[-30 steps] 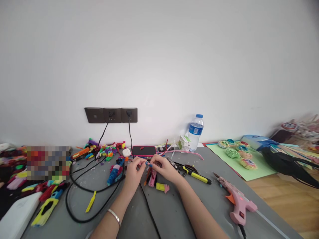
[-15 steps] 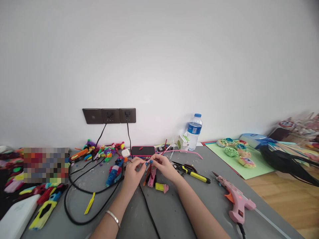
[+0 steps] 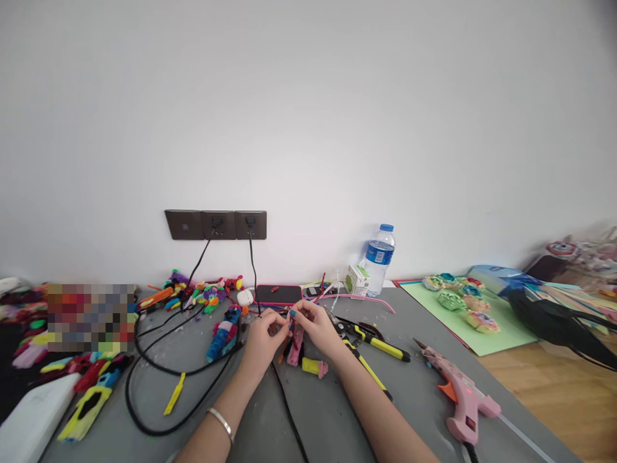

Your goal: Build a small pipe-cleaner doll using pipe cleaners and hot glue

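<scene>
My left hand (image 3: 264, 339) and my right hand (image 3: 315, 328) meet over the middle of the grey table, fingertips pinched together. Between them is a thin pink pipe cleaner (image 3: 290, 317), mostly hidden by the fingers. Just below the fingertips lies a pink fuzzy piece (image 3: 295, 347), beside a yellow fuzzy piece (image 3: 313, 367) with a pink end. Pliers with yellow-and-black handles (image 3: 380, 344) rest to the right of my right hand, partly behind my forearm. A blue fuzzy figure (image 3: 222, 337) lies left of my left hand.
A pink glue gun (image 3: 465, 399) lies at right. Black cables (image 3: 137, 392) loop across the left side. Behind my hands are a phone (image 3: 278, 294), a white earbud case (image 3: 245, 297) and a water bottle (image 3: 380, 260). Ribbon flowers (image 3: 452, 300) sit on green paper.
Both hands stay together, and the pink pipe cleaner now stands more upright at the fingertips. The view has shifted slightly, showing a second yellow handle of the pliers beside my right forearm.
</scene>
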